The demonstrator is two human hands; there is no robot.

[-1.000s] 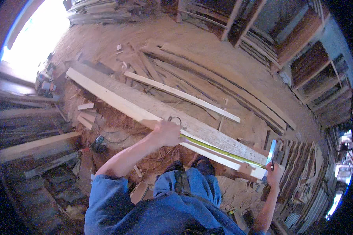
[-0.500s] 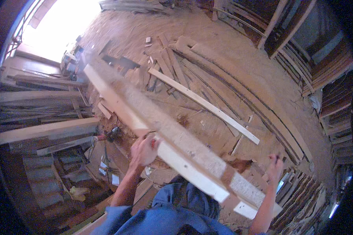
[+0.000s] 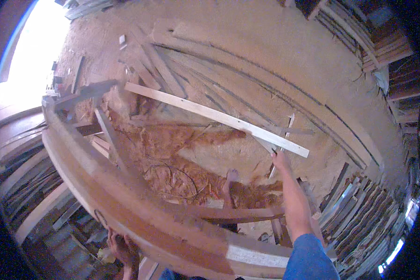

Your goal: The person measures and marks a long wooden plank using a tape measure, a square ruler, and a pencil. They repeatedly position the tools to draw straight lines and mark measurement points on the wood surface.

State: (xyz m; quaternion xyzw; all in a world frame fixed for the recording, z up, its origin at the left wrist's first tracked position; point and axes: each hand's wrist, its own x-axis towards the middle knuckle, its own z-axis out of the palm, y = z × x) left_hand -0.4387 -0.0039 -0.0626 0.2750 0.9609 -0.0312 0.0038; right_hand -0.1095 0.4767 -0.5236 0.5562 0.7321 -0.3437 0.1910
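My right hand (image 3: 281, 161) reaches forward, closed, with a small dark thin object (image 3: 274, 151) poking from its fingers. It is beside the near edge of a long pale wooden strip (image 3: 205, 111), close to the strip's right end; whether it touches the strip I cannot tell. Low in the view, my left hand (image 3: 122, 246) is by the near side of a long wooden beam (image 3: 163, 228). Its fingers look bent but are dim and blurred, so their hold is unclear. A thin dark loop (image 3: 99, 218) shows on the beam's near side.
Long boards (image 3: 247, 77) lie on the sandy floor beyond the strip. Stacked rough planks (image 3: 354, 210) are at right, more timber (image 3: 28, 163) at left. A bare foot (image 3: 232, 176) stands among shavings beyond the beam. Timber racks (image 3: 387, 51) line the far right.
The view has turned and dropped forward. My right hand has reached from the lower right to the pale strip. My left hand, earlier on top of a pale timber, now appears at the beam's near side.
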